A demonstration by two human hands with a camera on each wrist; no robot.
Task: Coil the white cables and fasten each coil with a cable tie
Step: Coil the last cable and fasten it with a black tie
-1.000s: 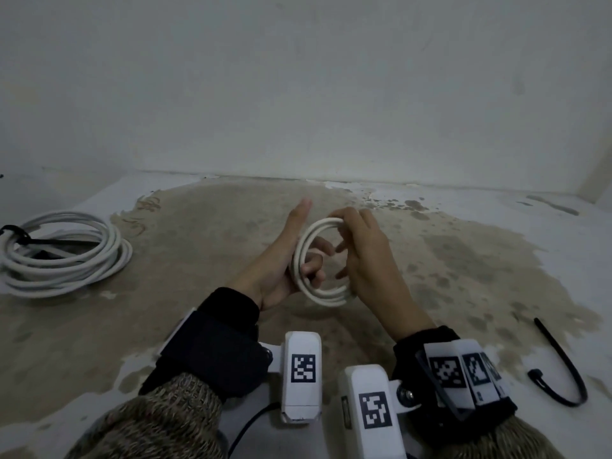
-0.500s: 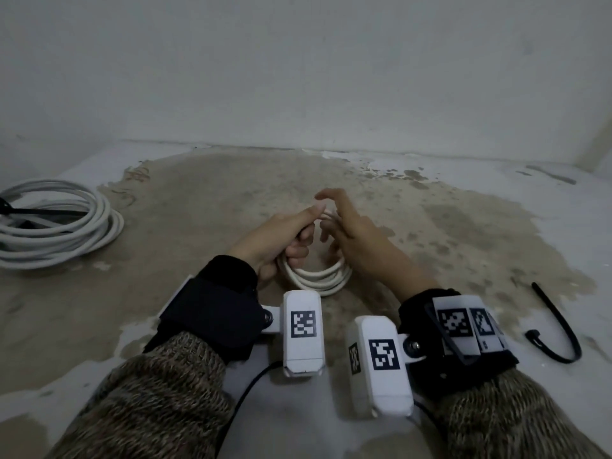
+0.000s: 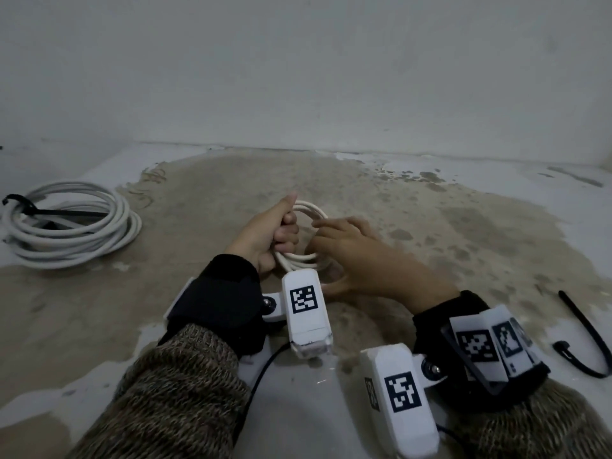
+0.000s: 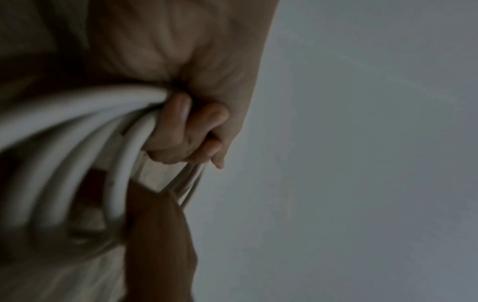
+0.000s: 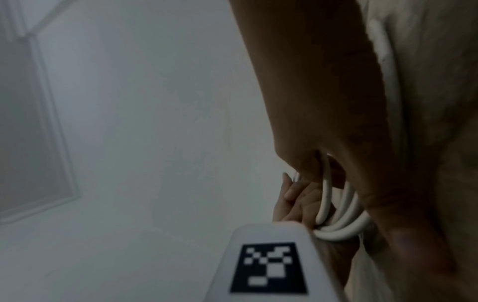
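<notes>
A small white cable coil (image 3: 309,209) is held low over the floor at the centre. My left hand (image 3: 286,235) grips its left side, fingers curled through the loops and thumb up; the left wrist view shows those fingers (image 4: 186,130) wrapped round the strands (image 4: 77,114). My right hand (image 3: 344,246) lies over the coil's right side, fingers stretched leftward and thumb spread below, hiding that part. In the right wrist view the loops (image 5: 341,220) pass behind my blurred right hand (image 5: 336,102). A loose black cable tie (image 3: 586,339) lies on the floor at the right.
A larger white coil (image 3: 82,243) with a black tie (image 3: 49,212) round it lies on the floor at far left. The floor (image 3: 463,226) is stained concrete, and a pale wall (image 3: 298,77) rises close behind.
The coil came down from an upright hold to low over the floor. My right hand left its pinch at the coil's top and now lies spread over the right side.
</notes>
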